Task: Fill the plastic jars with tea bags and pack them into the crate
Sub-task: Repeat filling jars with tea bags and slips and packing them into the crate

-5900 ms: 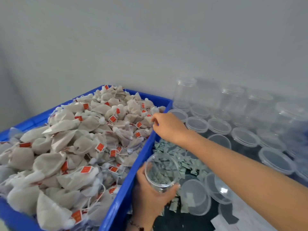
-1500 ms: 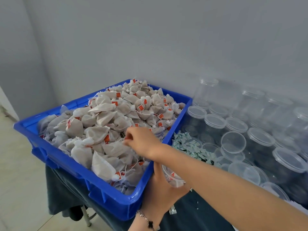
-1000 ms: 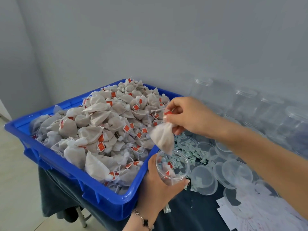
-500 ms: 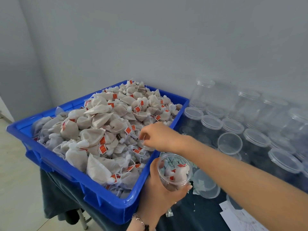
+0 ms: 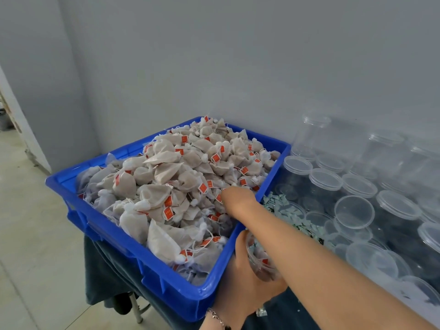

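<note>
**Left-Hand Jar Hold During Tea Bag Pick**

Gripping the small clear plastic jar (image 5: 260, 260) from its left side, the left hand (image 5: 242, 279) is curling its fingers and thumb around the jar wall, just outside the near right corner of the blue plastic crate (image 5: 166, 277). The jar is sitting upright with its mouth facing up, and a few bags with red tags are showing through its wall; the right forearm is crossing above it and hiding part of the mouth.

The right hand (image 5: 234, 198) is reaching down into the heap of beige mesh tea bags with red tags (image 5: 171, 186) piled in the crate. Its fingertips are buried among the bags, so whether they are pinching one cannot be told.

Key relation: the jar mouth is lying toward the person and slightly to the right of the right hand, just across the crate's right wall. A short pull back over that wall should bring a bag above the opening. The right hand is the nearer one to the heap.

Clear lidded jars (image 5: 325, 179) are standing on the table to the right.
</note>
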{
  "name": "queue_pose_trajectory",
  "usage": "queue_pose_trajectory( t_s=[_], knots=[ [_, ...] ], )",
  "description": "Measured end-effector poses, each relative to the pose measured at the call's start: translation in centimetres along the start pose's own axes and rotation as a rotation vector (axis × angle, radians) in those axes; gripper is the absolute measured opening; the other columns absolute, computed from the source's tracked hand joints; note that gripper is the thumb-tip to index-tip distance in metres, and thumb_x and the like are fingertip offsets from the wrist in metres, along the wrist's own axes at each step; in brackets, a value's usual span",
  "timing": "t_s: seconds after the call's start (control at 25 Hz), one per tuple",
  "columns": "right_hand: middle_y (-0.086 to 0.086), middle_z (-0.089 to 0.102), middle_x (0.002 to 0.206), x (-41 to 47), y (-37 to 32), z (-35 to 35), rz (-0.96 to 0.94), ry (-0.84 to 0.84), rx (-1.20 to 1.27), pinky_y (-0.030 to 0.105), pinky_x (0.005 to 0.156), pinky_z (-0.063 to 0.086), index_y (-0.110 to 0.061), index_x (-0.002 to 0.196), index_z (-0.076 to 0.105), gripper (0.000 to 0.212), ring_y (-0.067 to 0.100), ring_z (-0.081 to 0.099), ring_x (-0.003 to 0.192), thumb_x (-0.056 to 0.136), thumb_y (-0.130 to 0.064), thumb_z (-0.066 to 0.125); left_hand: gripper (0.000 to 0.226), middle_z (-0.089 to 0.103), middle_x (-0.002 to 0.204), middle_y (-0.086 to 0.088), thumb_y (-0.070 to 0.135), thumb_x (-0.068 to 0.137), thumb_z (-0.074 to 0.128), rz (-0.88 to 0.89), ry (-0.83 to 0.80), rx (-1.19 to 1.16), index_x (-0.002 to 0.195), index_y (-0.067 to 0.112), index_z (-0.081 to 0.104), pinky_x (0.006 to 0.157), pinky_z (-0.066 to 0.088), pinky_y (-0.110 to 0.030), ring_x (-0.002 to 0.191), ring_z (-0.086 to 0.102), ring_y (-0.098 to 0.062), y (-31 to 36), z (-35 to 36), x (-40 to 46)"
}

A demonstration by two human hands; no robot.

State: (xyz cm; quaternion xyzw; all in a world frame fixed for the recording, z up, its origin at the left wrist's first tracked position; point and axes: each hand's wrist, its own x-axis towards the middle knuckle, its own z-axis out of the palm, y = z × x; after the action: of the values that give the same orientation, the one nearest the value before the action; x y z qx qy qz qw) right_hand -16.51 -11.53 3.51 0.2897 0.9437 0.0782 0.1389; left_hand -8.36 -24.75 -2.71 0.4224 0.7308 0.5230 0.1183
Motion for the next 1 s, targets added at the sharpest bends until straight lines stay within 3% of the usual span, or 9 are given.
queue_pose_trajectory(
  t_s=[0.12,0.2,0.28,0.36,0.48,0.56,0.64,0.84,1.0],
  knots=[
    [0.006,0.059,0.09,-1.0,1.4,-0.7,0.07,0.15,0.4,0.026,0.051,0.035,-0.004,0.115,0.051,0.024,0.018,0.051,0.068,0.092,-0.001,0.044,0.106,0.046,0.122,0.027,0.067,0.051,0.074,0.045,0.02,-0.096,0.138,0.018,0.039,0.088,0.031,0.004,0.112,0.042,0.021,-0.3,0.0,-0.3],
    [0.009,0.057,0.091,-2.2,2.7,-2.2,0.14,0.176,0.788,0.027,0.052,0.04,-0.002,0.12,0.049,0.026,0.018,0.052,0.073,0.097,-0.009,0.041,0.103,0.046,0.12,0.028,0.069,0.051,0.074,0.058,0.045,-0.121,0.135,0.019,0.042,0.087,0.035,0.002,0.111,0.044,0.019,-0.6,0.2,-0.3],
    [0.011,0.058,0.089,-4.1,4.5,-3.9,0.173,0.089,1.368,0.04,0.067,0.055,-0.006,0.102,0.059,0.023,0.024,0.058,0.081,0.098,-0.015,0.038,0.099,0.046,0.119,0.029,0.072,0.05,0.074,0.068,0.067,-0.138,0.132,0.028,0.041,0.087,0.034,0.003,0.112,0.044,0.018,-0.7,0.3,-0.3],
    [0.014,0.061,0.095,-7.1,6.4,-4.8,0.079,-0.111,1.892,0.052,0.075,0.056,-0.006,0.102,0.058,0.024,0.034,0.062,0.093,0.1,-0.019,0.038,0.091,0.047,0.118,0.03,0.075,0.05,0.073,0.076,0.083,-0.137,0.126,0.042,0.035,0.086,0.035,0.002,0.112,0.046,0.016,-0.7,0.5,-0.2],
    [0.02,0.064,0.107,-11.5,8.3,-4.9,-0.076,-0.217,2.195,0.042,0.065,0.059,-0.002,0.113,0.056,0.028,0.038,0.067,0.093,0.096,-0.022,0.049,0.08,0.051,0.112,0.028,0.071,0.049,0.076,0.069,0.111,-0.119,0.116,0.051,0.037,0.083,0.036,0.001,0.109,0.049,0.014,-0.6,0.5,0.0],
    [0.013,0.067,0.092,-14.1,8.9,-5.1,-0.113,-0.149,2.121,0.026,0.053,0.055,-0.007,0.106,0.058,0.032,0.023,0.068,0.073,0.08,-0.023,0.066,0.076,0.054,0.107,0.025,0.07,0.048,0.076,0.077,0.135,-0.089,0.112,0.049,0.038,0.078,0.036,0.003,0.106,0.049,0.016,-0.4,0.5,0.0],
    [0.006,0.065,0.086,-16.1,9.3,-5.3,-0.121,-0.084,1.865,0.02,0.051,0.049,-0.013,0.102,0.057,0.042,0.014,0.06,0.064,0.067,-0.025,0.078,0.077,0.056,0.102,0.024,0.07,0.048,0.073,0.076,0.154,-0.088,0.113,0.042,0.041,0.073,0.035,0.006,0.102,0.05,0.018,-0.2,0.7,-0.1],
    [0.0,0.054,0.106,-18.8,9.3,-4.5,-0.004,0.051,0.783,0.031,0.071,0.053,-0.026,0.113,0.039,0.063,0.013,0.06,0.083,0.067,-0.028,0.082,0.085,0.055,0.102,0.024,0.077,0.044,0.065,0.03,0.051,-0.052,0.116,0.04,0.038,0.072,0.041,0.0,0.092,0.057,0.005,0.9,1.4,-1.0],
    [-0.008,0.064,0.1,-19.9,9.7,-3.3,-0.125,0.153,0.616,0.025,0.076,0.051,-0.021,0.102,0.061,0.023,0.008,0.06,0.087,0.084,-0.035,0.066,0.088,0.056,0.102,0.025,0.076,0.042,0.067,0.023,-0.002,-0.069,0.117,0.04,0.036,0.077,0.048,-0.014,0.093,0.058,0.002,2.1,2.4,-1.7]
  ],
)
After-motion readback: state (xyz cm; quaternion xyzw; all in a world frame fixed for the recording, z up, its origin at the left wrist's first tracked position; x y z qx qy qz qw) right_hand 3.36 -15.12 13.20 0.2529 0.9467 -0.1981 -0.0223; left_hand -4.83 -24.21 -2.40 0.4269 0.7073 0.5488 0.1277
